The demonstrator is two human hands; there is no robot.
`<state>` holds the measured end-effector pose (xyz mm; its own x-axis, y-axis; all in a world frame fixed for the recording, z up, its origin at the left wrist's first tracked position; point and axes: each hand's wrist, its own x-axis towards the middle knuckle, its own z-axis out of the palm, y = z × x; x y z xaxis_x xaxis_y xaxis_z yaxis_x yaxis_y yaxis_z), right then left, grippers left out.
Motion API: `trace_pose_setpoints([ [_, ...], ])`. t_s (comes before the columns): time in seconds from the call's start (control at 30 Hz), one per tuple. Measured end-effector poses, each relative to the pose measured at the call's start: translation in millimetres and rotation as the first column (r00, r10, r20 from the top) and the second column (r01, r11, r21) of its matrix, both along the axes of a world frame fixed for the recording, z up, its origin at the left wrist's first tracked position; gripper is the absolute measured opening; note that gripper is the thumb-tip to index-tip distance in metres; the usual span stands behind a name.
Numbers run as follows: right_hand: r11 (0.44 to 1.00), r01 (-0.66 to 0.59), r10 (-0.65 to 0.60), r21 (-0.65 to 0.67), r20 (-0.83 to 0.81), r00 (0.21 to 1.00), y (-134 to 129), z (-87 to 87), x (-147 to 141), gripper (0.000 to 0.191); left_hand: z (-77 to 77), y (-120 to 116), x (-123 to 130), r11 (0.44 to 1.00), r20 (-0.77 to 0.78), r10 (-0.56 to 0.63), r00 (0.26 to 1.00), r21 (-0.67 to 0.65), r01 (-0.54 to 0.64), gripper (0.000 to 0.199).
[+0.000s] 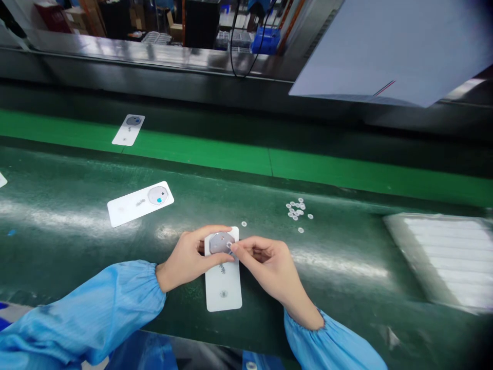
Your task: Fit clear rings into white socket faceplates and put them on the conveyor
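Observation:
A white rectangular panel [224,288] with a grey octagonal inset lies upright in front of me on the dark green work surface. My left hand [196,257] grips its upper part, thumb across the front and fingers at the far edge. Between the thumb and forefinger of my right hand [265,259] is a small clear ring [229,245], held at the inset's right side. One loose ring [244,224] lies just beyond the panel. Farther right is a scattered group of similar rings [296,209].
A second white panel [133,206] lies at the left, and another [125,134] rests on the green strip [192,149] farther back. At the right stands a tray with white rows [447,257]. A large pale sheet [385,46] hangs at the upper right.

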<state>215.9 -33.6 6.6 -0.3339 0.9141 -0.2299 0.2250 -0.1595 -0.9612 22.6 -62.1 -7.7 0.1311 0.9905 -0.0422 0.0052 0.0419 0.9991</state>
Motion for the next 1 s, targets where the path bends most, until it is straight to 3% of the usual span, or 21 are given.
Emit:
trace_pose_setpoints([
  [0.2,1.000,0.024,-0.024,0.010,-0.003,1.000,-2.4,-0.8,-3.2,0.043,-1.5,0.0,0.0,1.000,-0.001,0.008,1.000,-0.018,-0.008,0.052],
  [0.47,1.000,0.004,-0.004,-0.026,-0.008,1.000,2.1,-3.2,-3.2,0.050,-2.8,-2.6,-3.2,0.984,0.180,-0.047,0.983,-0.159,0.077,0.102],
  [0.63,0.995,-0.009,-0.001,-0.096,-0.110,0.994,14.3,-4.7,-2.1,0.053,0.3,-0.6,-2.5,0.978,0.247,-0.014,0.969,-0.200,0.065,0.114],
  [0.73,0.981,-0.096,0.065,-0.169,-0.178,0.982,16.7,-5.8,-1.7,0.051,1.8,4.9,-2.6,0.972,0.243,0.032,0.969,-0.234,0.027,0.101],
  [0.83,0.978,-0.137,0.099,-0.156,-0.229,0.968,14.1,-5.0,-1.9,0.048,2.5,9.6,-4.8,0.967,0.219,0.048,0.975,-0.254,0.009,0.072],
  [1.0,0.993,-0.094,0.079,-0.077,-0.177,0.981,10.0,-2.3,-3.5,0.045,3.1,11.1,-9.8,0.975,0.225,0.015,0.974,-0.219,0.035,0.054],
])
